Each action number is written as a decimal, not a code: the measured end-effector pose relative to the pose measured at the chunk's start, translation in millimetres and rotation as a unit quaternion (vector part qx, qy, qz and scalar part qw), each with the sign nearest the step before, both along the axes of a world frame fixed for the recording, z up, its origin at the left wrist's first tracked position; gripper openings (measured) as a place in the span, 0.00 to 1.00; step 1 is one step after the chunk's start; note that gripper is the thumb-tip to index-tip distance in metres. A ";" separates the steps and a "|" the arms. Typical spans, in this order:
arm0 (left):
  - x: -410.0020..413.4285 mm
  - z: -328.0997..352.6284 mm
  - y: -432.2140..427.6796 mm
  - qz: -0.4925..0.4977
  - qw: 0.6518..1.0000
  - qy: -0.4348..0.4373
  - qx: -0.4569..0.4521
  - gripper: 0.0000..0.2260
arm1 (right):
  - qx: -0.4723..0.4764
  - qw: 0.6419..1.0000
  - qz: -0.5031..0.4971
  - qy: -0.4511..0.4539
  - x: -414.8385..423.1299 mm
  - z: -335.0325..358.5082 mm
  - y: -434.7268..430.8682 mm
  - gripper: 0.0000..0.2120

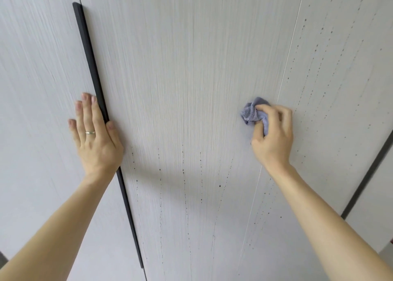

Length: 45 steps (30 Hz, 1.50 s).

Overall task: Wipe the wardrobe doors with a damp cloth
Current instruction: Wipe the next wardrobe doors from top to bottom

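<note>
**Wardrobe doors (pixel 180 36) stiff and smooth, cloth (pixel 253 112) soft and easy to lose**

Starting at the left, my left hand (pixel 95 136) lies flat on the left door (pixel 38 68). Its fingers are straight and hold nothing, and the thumb reaches across the black handle strip (pixel 89 53). I judge it is there to steady the panel.

The middle door (pixel 180 89) is pale with a fine vertical grain and looks rigid and smooth. It should take firm pressure without harm, though a hinged panel may give if pushed hard. Dark specks (pixel 183 171) run in lines down its lower part.

Further right, my right hand (pixel 274 136) has its fingers curled round the bluish cloth, bunched into a wad. It presses the wad on the middle door just beside the seam with the right door (pixel 340 89), which carries more specks.

The cloth looks light and limp, and damp it should cling and drag a little. I would hold it by the gathered bulk, palm behind, so no loose corner slips out.
</note>
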State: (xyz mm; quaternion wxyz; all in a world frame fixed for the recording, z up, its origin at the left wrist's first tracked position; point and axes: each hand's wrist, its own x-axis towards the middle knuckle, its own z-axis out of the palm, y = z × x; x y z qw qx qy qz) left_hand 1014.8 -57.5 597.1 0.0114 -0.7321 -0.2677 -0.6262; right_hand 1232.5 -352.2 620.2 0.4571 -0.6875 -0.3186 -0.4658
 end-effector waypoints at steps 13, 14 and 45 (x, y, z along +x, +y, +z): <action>-1.8 -4.0 3.3 0.007 1.000 0.003 0.022 0.24 | -0.094 0.995 0.011 0.020 -17.5 -54.5 4.2 0.17; -1.6 -4.2 3.3 0.007 1.000 0.001 0.023 0.24 | -0.076 0.997 0.009 0.021 -17.8 -33.9 7.9 0.19; -18.1 -13.1 -4.2 0.006 0.998 0.068 -0.010 0.24 | -0.274 0.953 0.117 -0.054 -79.6 -154.2 66.6 0.19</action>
